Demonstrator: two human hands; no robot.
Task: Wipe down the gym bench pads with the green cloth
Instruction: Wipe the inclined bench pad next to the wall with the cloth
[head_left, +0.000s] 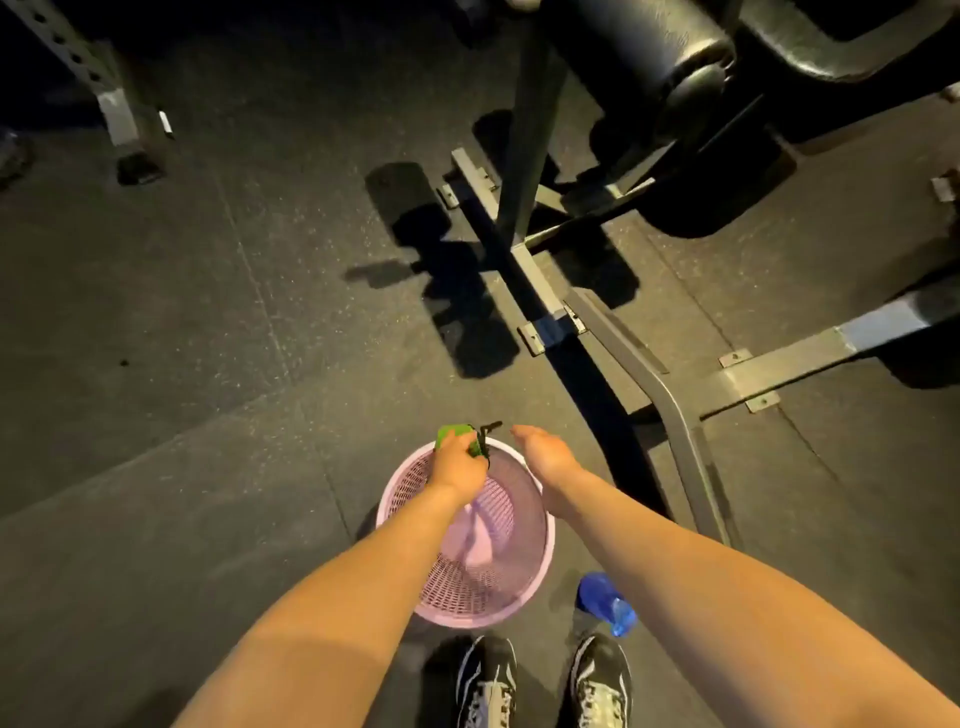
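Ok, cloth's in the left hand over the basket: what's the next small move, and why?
Probably lift the cloth clear of the basket and step toward the pads. The left hand grips the cloth, the right hand is open and empty, and the pads sit ahead to the right, seemingly beyond where the arms now reach.

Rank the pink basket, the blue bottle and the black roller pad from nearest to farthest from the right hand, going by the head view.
1. pink basket: just below and to the left of the right hand.
2. blue bottle: on the floor, back by the right shoe.
3. black roller pad: up on the bench, far ahead.
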